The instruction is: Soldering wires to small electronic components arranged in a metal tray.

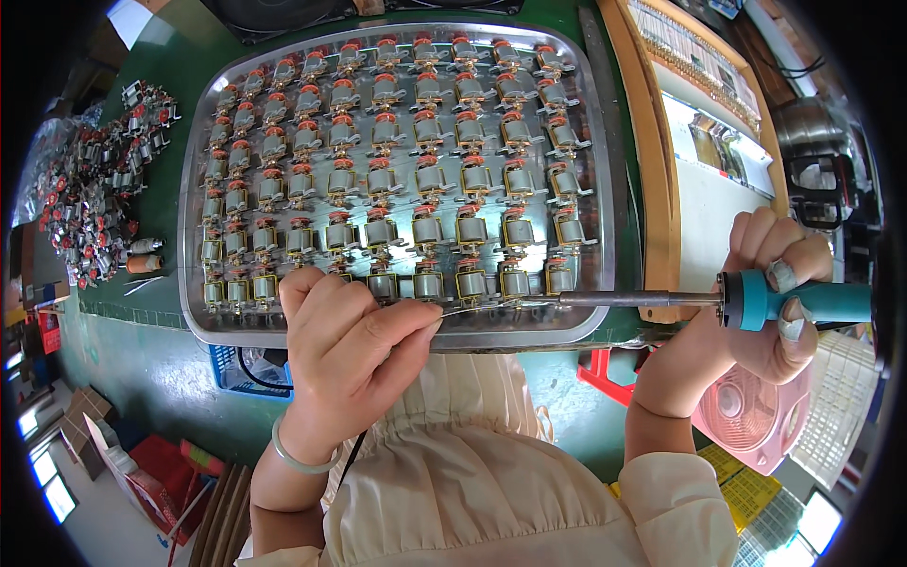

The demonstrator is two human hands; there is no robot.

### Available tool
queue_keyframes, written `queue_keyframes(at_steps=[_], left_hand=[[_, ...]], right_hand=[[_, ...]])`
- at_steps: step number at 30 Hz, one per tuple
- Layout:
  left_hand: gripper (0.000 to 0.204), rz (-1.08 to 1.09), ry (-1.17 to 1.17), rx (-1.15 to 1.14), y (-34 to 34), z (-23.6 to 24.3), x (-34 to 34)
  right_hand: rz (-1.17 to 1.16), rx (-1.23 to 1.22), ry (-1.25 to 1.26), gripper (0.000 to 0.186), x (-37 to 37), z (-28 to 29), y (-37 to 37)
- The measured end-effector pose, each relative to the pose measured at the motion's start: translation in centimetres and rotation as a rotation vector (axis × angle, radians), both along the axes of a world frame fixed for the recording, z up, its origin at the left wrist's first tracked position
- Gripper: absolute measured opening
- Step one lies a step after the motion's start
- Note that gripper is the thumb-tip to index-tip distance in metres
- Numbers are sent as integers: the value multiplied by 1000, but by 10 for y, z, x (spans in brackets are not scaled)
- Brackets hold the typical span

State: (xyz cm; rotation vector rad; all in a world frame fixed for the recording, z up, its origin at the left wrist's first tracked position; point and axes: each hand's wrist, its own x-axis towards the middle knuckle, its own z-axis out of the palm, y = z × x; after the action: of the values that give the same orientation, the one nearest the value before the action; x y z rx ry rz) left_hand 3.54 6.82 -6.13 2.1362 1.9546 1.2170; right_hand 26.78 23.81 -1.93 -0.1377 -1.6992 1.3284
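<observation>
While a soldering iron [751, 300] is gripped by its teal handle in the right hand [770, 350], beyond the right side of the metal tray [510, 337], its shaft is pointed leftward over the tray's near edge. The right hand's fingers are clamped around the handle, and white wrapping is worn on two of them. A thin silvery wire [472, 308] is pinched between the thumb and index finger of the left hand [350, 340], above the tray's near edge; whether the iron's tip is touched by the wire cannot be told. Inside the tray, small grey coil units [427, 178] with reddish tops are set out in rows. To the left of the tray, similar parts are heaped in a pile [99, 184], and a copper-coloured spool [144, 264] is placed between pile and tray. To the tray's right, a wooden frame [661, 189] is seen.
</observation>
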Motion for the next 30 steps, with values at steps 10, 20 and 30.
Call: queue_keyframes(at_steps=[10, 20, 30], left_hand=[[19, 0, -11, 6, -2, 1, -3], [19, 92, -2, -50, -19, 4, -17], [18, 69, -2, -24, -17, 0, -18]], right_hand=[[20, 7, -19, 21, -1, -1, 0], [2, 23, 22, 22, -6, 3, -6], [36, -13, -34, 22, -19, 2, -12]])
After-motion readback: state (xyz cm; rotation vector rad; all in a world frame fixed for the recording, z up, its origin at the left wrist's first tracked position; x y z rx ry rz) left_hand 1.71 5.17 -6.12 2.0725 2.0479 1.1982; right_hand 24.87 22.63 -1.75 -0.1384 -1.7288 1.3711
